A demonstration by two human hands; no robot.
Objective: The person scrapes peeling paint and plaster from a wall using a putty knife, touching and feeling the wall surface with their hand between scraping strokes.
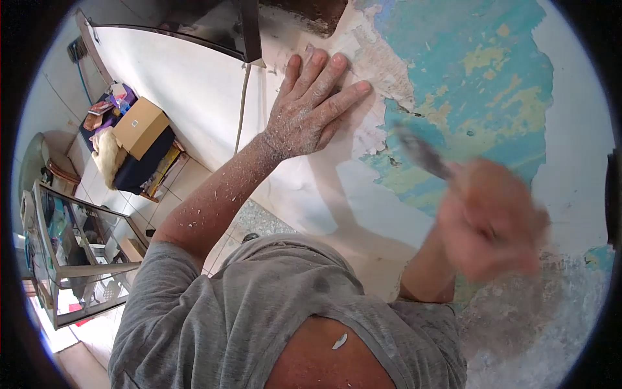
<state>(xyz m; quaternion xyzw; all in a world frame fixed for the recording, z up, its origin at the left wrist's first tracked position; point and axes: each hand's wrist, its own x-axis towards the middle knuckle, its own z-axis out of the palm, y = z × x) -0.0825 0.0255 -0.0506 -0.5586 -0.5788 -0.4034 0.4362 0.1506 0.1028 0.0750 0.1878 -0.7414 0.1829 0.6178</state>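
Hands are well apart: dusty left hand (308, 107) is open flat on the white wall (353, 194), blurry right hand (492, 220) is clamped round a dark slim metal-looking tool (424, 154), tip near the peeling turquoise patch's (479, 84) left edge

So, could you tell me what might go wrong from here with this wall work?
The right hand grips a tool pointing toward the bare left hand, so a slip could nick the fingers. Flakes cling to the left forearm and a chip lies inside the shirt's neckline, so debris might reach the eyes. The ragged white paint could peel further than wanted.
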